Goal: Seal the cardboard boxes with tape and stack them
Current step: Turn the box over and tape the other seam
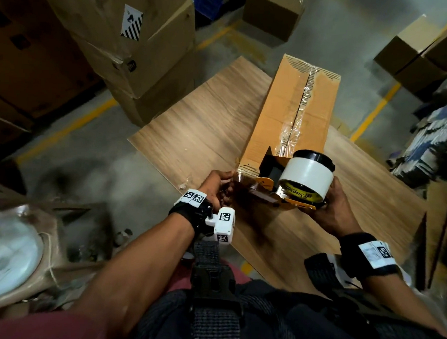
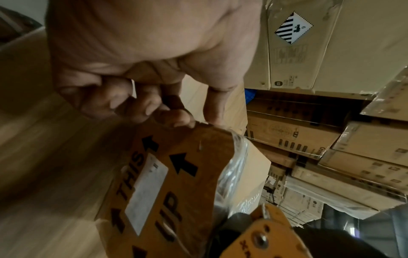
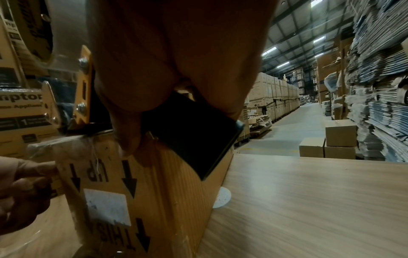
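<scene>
Cardboard, a long brown box (image 1: pixel 292 113) on the wooden table (image 1: pixel 210 111), already wears clear tape along its seam. Right hand (image 1: pixel 332 203) grips the yellow tape dispenser (image 1: pixel 294 181) at the near end; left hand (image 1: pixel 217 186) pinches that corner. Stacking remains.

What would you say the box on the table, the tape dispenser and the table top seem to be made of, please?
The box looks like plain brown corrugated cardboard, matte, with printed arrows and glossy clear tape along its seam. The tape dispenser in the right hand seems to be yellow painted metal with shiny rivets and black parts, probably plastic. The table top shows a wood grain with a smooth sheen, possibly laminate.
</scene>
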Demonstrator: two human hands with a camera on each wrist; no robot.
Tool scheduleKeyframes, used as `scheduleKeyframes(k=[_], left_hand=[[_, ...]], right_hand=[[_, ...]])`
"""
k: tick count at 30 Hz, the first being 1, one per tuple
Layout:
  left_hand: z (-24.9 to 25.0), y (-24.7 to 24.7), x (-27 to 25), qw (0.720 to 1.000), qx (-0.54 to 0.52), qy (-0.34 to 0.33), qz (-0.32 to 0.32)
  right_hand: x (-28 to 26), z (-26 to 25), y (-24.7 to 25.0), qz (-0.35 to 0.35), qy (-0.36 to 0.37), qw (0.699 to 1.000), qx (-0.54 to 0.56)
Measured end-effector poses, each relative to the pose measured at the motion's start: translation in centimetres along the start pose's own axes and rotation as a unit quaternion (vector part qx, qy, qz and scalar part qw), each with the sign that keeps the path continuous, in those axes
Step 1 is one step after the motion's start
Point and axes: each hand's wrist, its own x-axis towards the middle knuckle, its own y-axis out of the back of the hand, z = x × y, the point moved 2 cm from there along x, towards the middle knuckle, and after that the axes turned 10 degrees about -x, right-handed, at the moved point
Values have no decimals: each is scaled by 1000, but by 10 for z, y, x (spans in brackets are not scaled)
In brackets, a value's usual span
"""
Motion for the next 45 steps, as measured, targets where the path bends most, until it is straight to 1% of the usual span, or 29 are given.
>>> scheduleKeyframes(k=[3,4,5,6,8,9,10,11,12,13,14,15,16,17,18,19,20,23,25,30,36,42,45], left_hand=[[6,-1,-3,1000,15,-6,-18],[8,1,-2,999,32,-5,-13],[10,4,1,999,52,-6,2],[15,8,3,997,74,-19,32],[27,16,2,983,121,-78,117],[33,19,0,971,149,-120,145],[39,18,-6,954,182,-181,153],[43,13,-13,927,226,-263,142],[44,7,-25,878,289,-361,124],[42,0,-37,810,359,-453,99],[36,-7,-49,733,429,-523,63],[25,-13,-56,648,498,-575,19],[13,-15,-55,564,566,-601,-26],[3,-16,-52,488,629,-603,-54],[-6,-14,-49,427,676,-596,-63],[-10,-10,-45,387,709,-587,-54],[-11,-6,-41,364,726,-582,-41],[-11,0,-35,337,751,-567,-10],[-10,-2,-37,330,759,-561,-6],[-7,-5,-40,338,772,-539,7],[-8,-8,-40,345,761,-549,10],[-8,-11,-41,347,757,-554,19],[-6,-12,-42,352,758,-550,6]], right_hand=[[-1,-2,1,-1,-6,1000,15],[-1,-3,1,-1,-7,1000,19],[-1,-4,0,1,-7,1000,19],[-2,-5,0,4,-4,1000,15],[-3,-6,0,1,-1,1000,10],[-3,-6,1,-3,-2,1000,4],[-2,-7,2,-5,-2,1000,0],[-1,-6,3,-4,-3,1000,-8],[-2,-6,3,-3,-1,1000,-13],[-2,-6,2,-1,1,1000,-16],[-3,-5,1,-2,5,1000,-19],[-3,-5,1,-6,9,1000,-28],[-2,-5,2,-6,19,998,-52],[-1,-5,4,-4,31,996,-87],[1,-3,5,-5,41,992,-115],[2,0,6,-13,47,990,-131],[3,4,5,-25,56,988,-142],[7,16,6,-48,85,980,-171],[5,15,13,-51,77,981,-168],[-4,35,38,-62,39,983,-166],[-22,62,70,-45,-18,983,-176],[-27,67,71,-49,-21,983,-177],[-27,71,66,-43,-27,980,-191]])
